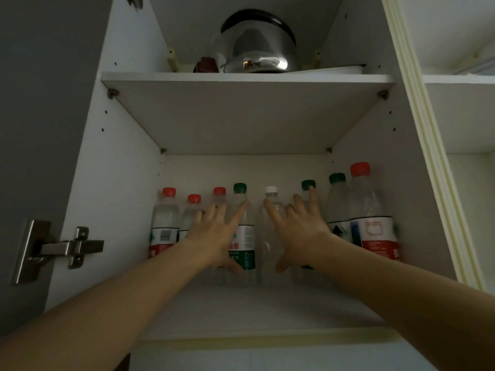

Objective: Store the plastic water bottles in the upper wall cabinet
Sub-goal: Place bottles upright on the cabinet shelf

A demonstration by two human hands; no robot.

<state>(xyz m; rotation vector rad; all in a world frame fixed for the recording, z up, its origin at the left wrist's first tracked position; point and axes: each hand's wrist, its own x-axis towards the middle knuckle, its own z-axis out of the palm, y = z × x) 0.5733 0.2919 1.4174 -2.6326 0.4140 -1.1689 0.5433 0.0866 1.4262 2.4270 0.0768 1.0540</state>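
Several plastic water bottles stand upright in a row at the back of the lower shelf (pixel 267 309) of the open wall cabinet. My left hand (pixel 217 234) is spread open, fingers straight, in front of a green-capped bottle (pixel 242 236) and the red-capped bottles (pixel 164 223) to its left. My right hand (pixel 297 231) is also spread open, between a white-capped clear bottle (pixel 269 236) and a green-capped bottle (pixel 308 184) behind its fingers. A taller red-capped bottle (pixel 371 210) stands at the far right. Neither hand grips a bottle.
A steel kettle (pixel 258 46) and a small brown object (pixel 206 65) sit on the upper shelf (pixel 246 77). The open door's metal hinge (pixel 61 247) is at the left. Another cabinet compartment (pixel 466 116) lies to the right.
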